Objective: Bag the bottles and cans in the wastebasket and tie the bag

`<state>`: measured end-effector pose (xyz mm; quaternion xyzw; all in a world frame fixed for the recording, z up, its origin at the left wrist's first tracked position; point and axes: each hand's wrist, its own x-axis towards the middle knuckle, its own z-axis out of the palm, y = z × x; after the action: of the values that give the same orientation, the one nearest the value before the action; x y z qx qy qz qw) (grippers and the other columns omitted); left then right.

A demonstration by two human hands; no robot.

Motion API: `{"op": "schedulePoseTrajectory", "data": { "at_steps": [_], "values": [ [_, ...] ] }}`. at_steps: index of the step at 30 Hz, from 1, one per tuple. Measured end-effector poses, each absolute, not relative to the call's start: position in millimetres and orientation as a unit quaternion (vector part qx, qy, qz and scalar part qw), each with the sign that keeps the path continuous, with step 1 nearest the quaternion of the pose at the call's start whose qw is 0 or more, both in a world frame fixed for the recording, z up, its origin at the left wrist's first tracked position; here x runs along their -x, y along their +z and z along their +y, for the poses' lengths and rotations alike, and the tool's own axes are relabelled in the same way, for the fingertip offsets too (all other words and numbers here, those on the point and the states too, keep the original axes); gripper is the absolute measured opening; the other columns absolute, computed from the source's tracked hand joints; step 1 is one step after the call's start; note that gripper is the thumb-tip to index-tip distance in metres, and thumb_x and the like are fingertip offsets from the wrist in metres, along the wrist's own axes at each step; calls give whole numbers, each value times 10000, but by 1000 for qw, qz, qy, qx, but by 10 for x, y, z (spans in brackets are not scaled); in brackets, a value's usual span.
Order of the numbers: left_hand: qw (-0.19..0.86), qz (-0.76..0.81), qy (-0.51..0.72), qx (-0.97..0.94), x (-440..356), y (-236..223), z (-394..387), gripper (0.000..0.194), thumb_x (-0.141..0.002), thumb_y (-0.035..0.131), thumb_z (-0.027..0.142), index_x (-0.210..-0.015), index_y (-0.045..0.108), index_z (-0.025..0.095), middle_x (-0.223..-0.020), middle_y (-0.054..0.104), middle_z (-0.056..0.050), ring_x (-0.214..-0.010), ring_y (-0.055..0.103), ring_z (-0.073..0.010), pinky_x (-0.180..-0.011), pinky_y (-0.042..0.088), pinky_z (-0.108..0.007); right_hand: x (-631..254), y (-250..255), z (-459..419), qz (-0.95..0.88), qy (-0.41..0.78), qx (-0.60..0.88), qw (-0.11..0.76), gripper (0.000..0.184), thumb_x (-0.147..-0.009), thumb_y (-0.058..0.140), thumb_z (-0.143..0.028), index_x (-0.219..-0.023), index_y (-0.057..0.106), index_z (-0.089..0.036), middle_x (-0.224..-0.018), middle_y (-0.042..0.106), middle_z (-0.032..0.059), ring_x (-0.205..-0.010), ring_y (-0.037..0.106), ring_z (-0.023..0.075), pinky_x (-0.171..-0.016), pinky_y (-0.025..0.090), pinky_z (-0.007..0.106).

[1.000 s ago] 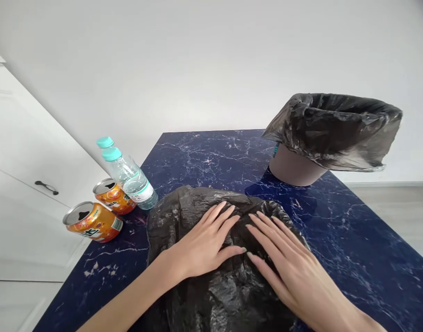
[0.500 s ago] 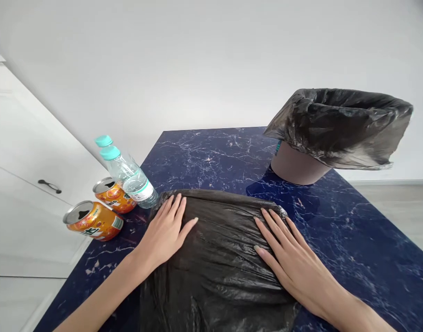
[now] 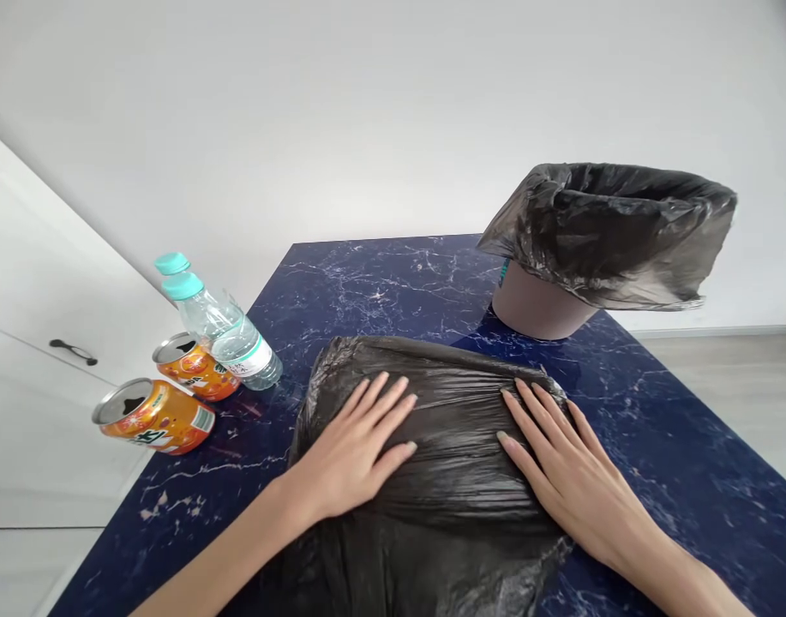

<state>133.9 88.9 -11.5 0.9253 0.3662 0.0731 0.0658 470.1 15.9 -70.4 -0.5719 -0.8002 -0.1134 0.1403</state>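
Note:
A black plastic bag (image 3: 444, 548) lies spread over the near middle of the table, wrinkled, with a raised, rounded far edge. What is under or inside it is hidden. My left hand (image 3: 357, 446) rests flat on its left part, fingers apart and pointing away from me. On the right part lies my right hand (image 3: 566, 463), also flat, its fingertips close to the far right corner of the bag. Neither hand grips anything. Fine creases run across the plastic between the two hands.
At the back right a grey-brown bin (image 3: 540, 304) carries a black liner (image 3: 624, 240) folded over its rim. Two orange cans (image 3: 167, 420) and two clear bottles with turquoise caps (image 3: 248, 347) stand left. The table (image 3: 367, 287) is dark blue, marble-patterned. A white cabinet (image 3: 39, 411) stands beyond its left side.
My left hand has slid right and slightly nearer across the bag, uncovering its far left corner. My right hand has shifted a little right. The camera view has turned slightly.

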Motion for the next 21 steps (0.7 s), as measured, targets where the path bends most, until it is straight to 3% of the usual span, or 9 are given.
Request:
{"op": "schedulePoseTrajectory", "data": {
  "at_steps": [4, 7, 10, 17, 21],
  "values": [
    [-15, 433, 99, -896, -1034, -47, 972, 558, -1160, 423, 389, -1673, 441, 170, -1770, 367, -147, -1663, 302, -361, -1354, 324, -611, -4780, -719, 140, -806, -107, 567, 135, 678, -1166, 229, -407, -1781, -6, -246, -1796, 278, 143, -1668, 257, 367, -1281, 328, 714],
    [-9, 415, 114, -903, -1138, 171, 739, 494, -1160, 409, 299, -1636, 486, 189, -1759, 411, -99, -1660, 335, -286, -1364, 351, -546, -4700, -732, 115, -793, -127, 576, 155, 684, -1162, 259, -371, -1780, -11, -259, -1795, 280, 143, -1675, 227, 383, -1270, 321, 735],
    [41, 362, 106, -925, -1475, 325, 386, 506, -1155, 439, 301, -1647, 460, 186, -1760, 412, -76, -1672, 297, -270, -1355, 386, -503, -4580, -750, 83, -787, -129, 582, 156, 679, -1143, 268, -283, -1785, 50, -246, -1781, 306, 172, -1672, 205, 427, -1250, 290, 786],
    [86, 289, 65, -951, -1894, 7, 17, 784, -1077, 598, 522, -1671, 391, 55, -1752, 344, -232, -1616, 346, -470, -1279, 423, -651, -4495, -767, 43, -776, -123, 601, 143, 666, -1135, 326, -299, -1774, 170, -188, -1773, 307, 210, -1670, 188, 459, -1219, 279, 827],
    [76, 313, 59, -945, -1678, -71, -21, 772, -1089, 600, 437, -1721, 299, 112, -1790, 284, -169, -1649, 308, -421, -1297, 405, -637, -4632, -801, 13, -773, -125, 604, 149, 595, -1131, 280, -268, -1718, 372, -237, -1774, 330, 178, -1678, 178, 438, -1224, 265, 830]
  ]
}}
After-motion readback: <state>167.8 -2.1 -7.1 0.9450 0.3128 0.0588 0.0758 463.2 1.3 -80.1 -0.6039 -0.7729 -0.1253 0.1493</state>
